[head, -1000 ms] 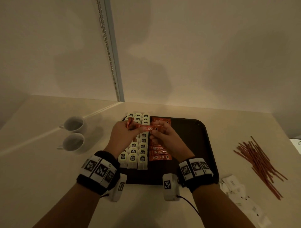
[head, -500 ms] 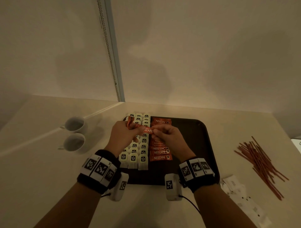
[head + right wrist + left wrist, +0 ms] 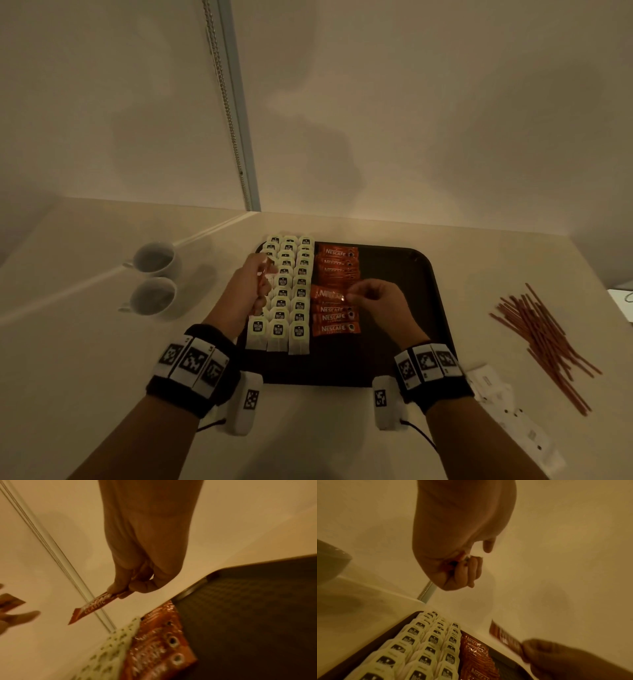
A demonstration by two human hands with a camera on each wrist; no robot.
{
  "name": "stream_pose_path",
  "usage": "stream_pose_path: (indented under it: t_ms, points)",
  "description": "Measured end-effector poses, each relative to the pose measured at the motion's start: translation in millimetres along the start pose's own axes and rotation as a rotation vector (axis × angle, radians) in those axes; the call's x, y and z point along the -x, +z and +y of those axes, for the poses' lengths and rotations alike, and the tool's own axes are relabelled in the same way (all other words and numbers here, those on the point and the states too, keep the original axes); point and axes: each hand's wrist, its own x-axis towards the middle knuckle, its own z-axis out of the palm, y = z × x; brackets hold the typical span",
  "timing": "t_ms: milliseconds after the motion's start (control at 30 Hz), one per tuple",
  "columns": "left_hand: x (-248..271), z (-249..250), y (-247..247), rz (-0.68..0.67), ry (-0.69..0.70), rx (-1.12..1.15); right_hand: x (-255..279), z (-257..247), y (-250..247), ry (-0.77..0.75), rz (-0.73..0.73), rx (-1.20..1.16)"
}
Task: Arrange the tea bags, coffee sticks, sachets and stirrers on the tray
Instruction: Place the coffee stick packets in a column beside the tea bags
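The right hand (image 3: 380,303) pinches one red coffee stick (image 3: 328,295) by its right end between thumb and fingertips, so the stick juts out leftward from the grip and hangs just above the column of coffee sticks (image 3: 337,318) already laid on the tray (image 3: 421,308). In the right wrist view the same stick (image 3: 93,607) slants down and away from the pinching fingers (image 3: 120,585). The left hand (image 3: 253,287) is curled closed around a small bunch of coffee sticks (image 3: 263,284), over the left edge of the tray; the left wrist view shows only a scrap of red wrapper (image 3: 459,559) inside the closed fingers. Under both hands, three columns of white tea bags (image 3: 287,294) fill the left part of the dark tray, with the coffee column touching their right side; the right half of the tray is bare. Off the tray, white sachets (image 3: 507,407) lie near its near right corner, and a loose pile of red stirrers (image 3: 544,342) lies further right. Two white cups (image 3: 156,277) stand to the left of the tray.
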Motion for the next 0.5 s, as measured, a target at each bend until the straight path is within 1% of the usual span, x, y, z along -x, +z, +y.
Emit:
stream_pose_path:
  t_ms: [100,167,233,367,500]
  points:
    - [1.2,-4.5,-6.1,0.022,-0.067,0.111,8.0,24.1,-5.4,0.071,-0.064,0.112]
    - [1.3,-5.8,-7.6,0.045,-0.071,0.121,12.8,35.6,-2.0,0.121,-0.124,0.140]
    - [1.1,-6.5,-8.1,0.048,-0.062,0.106,14.0,44.7,4.0,0.133,-0.142,0.155]
    - [1.0,-8.0,-7.6,0.057,-0.032,0.089,11.5,54.7,15.0,0.117,-0.114,0.233]
    - [-0.8,-9.3,-7.0,0.086,-0.047,0.110,8.5,59.9,22.2,0.090,-0.014,0.297]
